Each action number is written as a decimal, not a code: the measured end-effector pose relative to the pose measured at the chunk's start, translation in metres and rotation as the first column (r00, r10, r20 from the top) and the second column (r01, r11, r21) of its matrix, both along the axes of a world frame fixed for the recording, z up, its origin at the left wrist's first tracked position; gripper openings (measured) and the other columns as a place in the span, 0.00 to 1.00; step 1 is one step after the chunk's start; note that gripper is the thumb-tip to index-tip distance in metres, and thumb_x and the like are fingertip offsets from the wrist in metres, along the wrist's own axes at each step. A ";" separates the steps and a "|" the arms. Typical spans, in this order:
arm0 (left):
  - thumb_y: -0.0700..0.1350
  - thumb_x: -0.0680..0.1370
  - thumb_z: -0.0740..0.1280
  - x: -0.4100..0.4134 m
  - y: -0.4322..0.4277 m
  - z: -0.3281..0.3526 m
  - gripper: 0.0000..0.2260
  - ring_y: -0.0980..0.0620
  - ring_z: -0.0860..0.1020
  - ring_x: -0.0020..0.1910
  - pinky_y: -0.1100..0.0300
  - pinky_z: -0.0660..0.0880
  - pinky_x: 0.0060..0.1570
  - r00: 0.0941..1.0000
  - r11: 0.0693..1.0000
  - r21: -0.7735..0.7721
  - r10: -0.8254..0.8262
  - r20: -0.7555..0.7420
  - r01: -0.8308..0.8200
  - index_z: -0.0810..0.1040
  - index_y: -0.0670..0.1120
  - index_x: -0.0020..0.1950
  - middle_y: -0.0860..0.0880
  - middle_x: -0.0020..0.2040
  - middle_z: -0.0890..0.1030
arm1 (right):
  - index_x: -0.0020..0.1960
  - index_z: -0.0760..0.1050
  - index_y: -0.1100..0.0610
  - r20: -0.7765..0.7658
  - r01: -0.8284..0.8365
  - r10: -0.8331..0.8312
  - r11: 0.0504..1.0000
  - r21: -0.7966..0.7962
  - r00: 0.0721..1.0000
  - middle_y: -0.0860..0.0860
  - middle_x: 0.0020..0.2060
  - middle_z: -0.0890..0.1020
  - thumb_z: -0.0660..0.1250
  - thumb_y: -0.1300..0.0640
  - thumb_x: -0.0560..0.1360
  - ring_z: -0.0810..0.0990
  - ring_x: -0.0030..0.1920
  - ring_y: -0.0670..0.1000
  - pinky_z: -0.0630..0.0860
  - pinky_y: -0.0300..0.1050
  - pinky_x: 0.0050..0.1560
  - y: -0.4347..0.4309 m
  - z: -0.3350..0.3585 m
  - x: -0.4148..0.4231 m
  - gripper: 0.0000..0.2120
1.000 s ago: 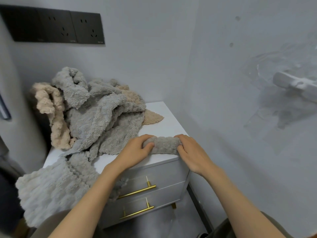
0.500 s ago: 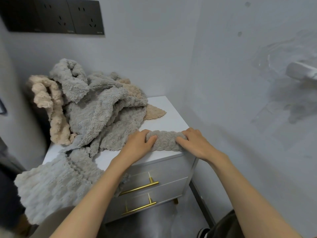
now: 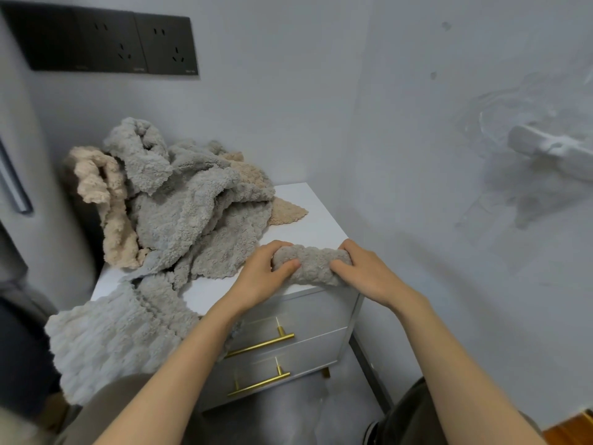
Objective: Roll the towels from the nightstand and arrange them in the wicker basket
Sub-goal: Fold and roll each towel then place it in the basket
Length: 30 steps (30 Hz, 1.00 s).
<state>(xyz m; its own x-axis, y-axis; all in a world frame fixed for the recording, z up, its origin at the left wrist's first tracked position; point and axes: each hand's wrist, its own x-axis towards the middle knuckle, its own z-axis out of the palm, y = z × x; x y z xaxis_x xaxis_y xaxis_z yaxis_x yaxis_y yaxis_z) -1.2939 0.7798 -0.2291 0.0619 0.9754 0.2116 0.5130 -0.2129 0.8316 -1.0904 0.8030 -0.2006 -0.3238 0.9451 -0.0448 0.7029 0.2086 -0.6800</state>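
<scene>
Status: grey towel roll [image 3: 313,263] sits on the nightstand [image 3: 308,207], at the front right corner of its top, parallel to the front edge. No loose tail showing, so I judge the rolling of this one done.

Left hand [image 3: 261,271] grips the roll's left end, with the thumb on the near face and the fingers curled over the top. Right hand [image 3: 369,273] grips the right end the same way, thumb in front and fingers wrapped behind.

Delta vs a second ago: small. The roll has stayed at the same corner and both hands are still on its ends. My left thumb now bites further round the front, and the roll looks a bit fatter and tighter. I read that as a switch from rolling to holding for a lift.

Still to do: a heap of grey towels [image 3: 192,213] covers the back left of the nightstand top, with a beige towel [image 3: 106,200] draped off its left side. One pale grey towel [image 3: 109,342] hangs over the front left corner. All of these are unrolled.

Wicker basket is not in view, so I can't say where it stands relative to the nightstand.

Risk: plush fabric may spring open if either end is let go in transit, so keep both ends squeezed.
</scene>
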 end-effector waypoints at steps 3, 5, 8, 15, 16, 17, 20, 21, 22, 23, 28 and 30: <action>0.51 0.77 0.68 0.009 -0.008 0.010 0.06 0.54 0.79 0.47 0.54 0.76 0.53 0.964 0.998 -0.027 0.057 0.260 -0.052 0.78 0.53 0.52 0.56 0.46 0.81 | 0.41 0.69 0.51 -0.079 0.040 -0.038 0.999 0.025 0.996 0.49 0.36 0.75 0.60 0.50 0.76 0.70 0.35 0.48 0.64 0.44 0.36 -0.016 0.009 0.007 0.07; 0.53 0.76 0.68 0.016 -0.014 0.016 0.09 0.52 0.79 0.48 0.50 0.76 0.53 0.933 0.997 -0.019 0.080 0.351 -0.078 0.80 0.50 0.52 0.52 0.46 0.82 | 0.40 0.69 0.51 -0.103 0.048 -0.042 0.998 0.050 0.994 0.49 0.35 0.75 0.59 0.50 0.75 0.70 0.35 0.49 0.65 0.45 0.37 -0.026 0.011 0.012 0.08; 0.54 0.73 0.70 0.030 -0.025 0.028 0.12 0.51 0.80 0.51 0.51 0.78 0.53 0.873 0.998 -0.051 0.053 0.485 -0.032 0.80 0.49 0.51 0.50 0.48 0.83 | 0.41 0.70 0.48 -0.093 0.045 -0.037 0.996 0.082 0.995 0.48 0.35 0.76 0.58 0.47 0.74 0.73 0.37 0.50 0.68 0.47 0.39 -0.040 0.022 0.026 0.07; 0.44 0.75 0.71 0.068 -0.046 0.067 0.11 0.48 0.82 0.52 0.56 0.80 0.50 0.826 0.990 -0.042 -0.087 0.556 0.133 0.80 0.43 0.56 0.44 0.53 0.82 | 0.51 0.72 0.45 -0.216 -0.043 0.043 0.999 0.005 0.975 0.51 0.45 0.81 0.59 0.39 0.77 0.79 0.45 0.54 0.73 0.46 0.42 -0.081 0.052 0.064 0.10; 0.44 0.75 0.71 0.075 -0.051 0.072 0.11 0.48 0.82 0.51 0.55 0.80 0.51 0.828 0.988 -0.036 -0.107 0.550 0.151 0.80 0.42 0.56 0.44 0.53 0.82 | 0.51 0.72 0.46 -0.240 -0.049 0.043 0.999 -0.021 0.970 0.53 0.45 0.81 0.59 0.39 0.77 0.79 0.45 0.56 0.73 0.48 0.42 -0.087 0.054 0.069 0.12; 0.43 0.75 0.71 0.083 -0.056 0.078 0.11 0.49 0.82 0.51 0.56 0.80 0.51 0.827 0.984 -0.034 -0.127 0.547 0.173 0.80 0.42 0.56 0.44 0.52 0.82 | 0.50 0.71 0.48 -0.269 -0.037 0.023 0.998 -0.046 0.963 0.53 0.43 0.80 0.60 0.38 0.77 0.77 0.42 0.57 0.71 0.49 0.41 -0.094 0.055 0.075 0.14; 0.43 0.75 0.71 0.106 -0.070 0.091 0.11 0.53 0.82 0.49 0.61 0.79 0.47 0.820 0.967 -0.021 -0.204 0.535 0.254 0.80 0.44 0.56 0.47 0.51 0.83 | 0.44 0.67 0.51 -0.390 0.007 -0.051 0.993 -0.114 0.919 0.45 0.36 0.73 0.61 0.39 0.73 0.71 0.38 0.47 0.66 0.47 0.41 -0.114 0.062 0.094 0.14; 0.44 0.75 0.71 0.115 -0.075 0.095 0.11 0.54 0.82 0.49 0.63 0.78 0.46 0.815 0.958 -0.022 -0.232 0.531 0.287 0.79 0.44 0.57 0.48 0.51 0.83 | 0.44 0.67 0.51 -0.430 0.017 -0.073 0.991 -0.133 0.900 0.45 0.36 0.72 0.61 0.40 0.72 0.71 0.39 0.47 0.66 0.46 0.42 -0.122 0.065 0.100 0.15; 0.44 0.75 0.71 0.124 -0.079 0.099 0.12 0.54 0.82 0.50 0.64 0.78 0.46 0.810 0.948 -0.024 -0.258 0.526 0.318 0.79 0.44 0.57 0.48 0.52 0.83 | 0.45 0.67 0.53 -0.469 0.027 -0.094 0.989 -0.148 0.878 0.46 0.37 0.72 0.62 0.40 0.71 0.71 0.40 0.47 0.67 0.46 0.43 -0.130 0.067 0.108 0.16; 0.44 0.75 0.71 0.132 -0.084 0.101 0.12 0.54 0.82 0.50 0.63 0.78 0.46 0.806 0.938 -0.027 -0.282 0.521 0.346 0.79 0.44 0.57 0.48 0.52 0.83 | 0.47 0.67 0.55 -0.507 0.033 -0.111 0.987 -0.160 0.855 0.49 0.39 0.72 0.64 0.40 0.70 0.72 0.42 0.48 0.67 0.48 0.45 -0.140 0.069 0.115 0.19; 0.45 0.75 0.70 0.184 -0.109 0.103 0.13 0.48 0.81 0.53 0.54 0.79 0.55 0.795 0.886 -0.045 -0.391 0.465 0.462 0.79 0.42 0.58 0.45 0.53 0.82 | 0.65 0.65 0.64 -0.641 0.033 -0.227 0.954 -0.300 0.733 0.68 0.58 0.75 0.70 0.39 0.69 0.78 0.54 0.67 0.74 0.61 0.59 -0.186 0.060 0.161 0.37; 0.45 0.75 0.70 0.205 -0.117 0.100 0.13 0.49 0.81 0.53 0.52 0.78 0.57 0.796 0.874 -0.054 -0.413 0.442 0.483 0.79 0.42 0.57 0.45 0.53 0.82 | 0.67 0.65 0.63 -0.678 0.037 -0.268 0.942 -0.335 0.684 0.66 0.55 0.78 0.68 0.45 0.71 0.80 0.50 0.62 0.78 0.54 0.54 -0.202 0.055 0.176 0.32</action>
<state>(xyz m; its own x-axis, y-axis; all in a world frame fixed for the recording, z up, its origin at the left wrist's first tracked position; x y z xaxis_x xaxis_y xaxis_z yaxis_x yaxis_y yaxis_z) -1.0890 0.6631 -0.1291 0.4436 0.8810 0.1642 0.0029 -0.1846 0.9828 -0.9140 0.6007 -0.1453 -0.2193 0.9675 -0.1257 -0.0069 -0.1304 -0.9914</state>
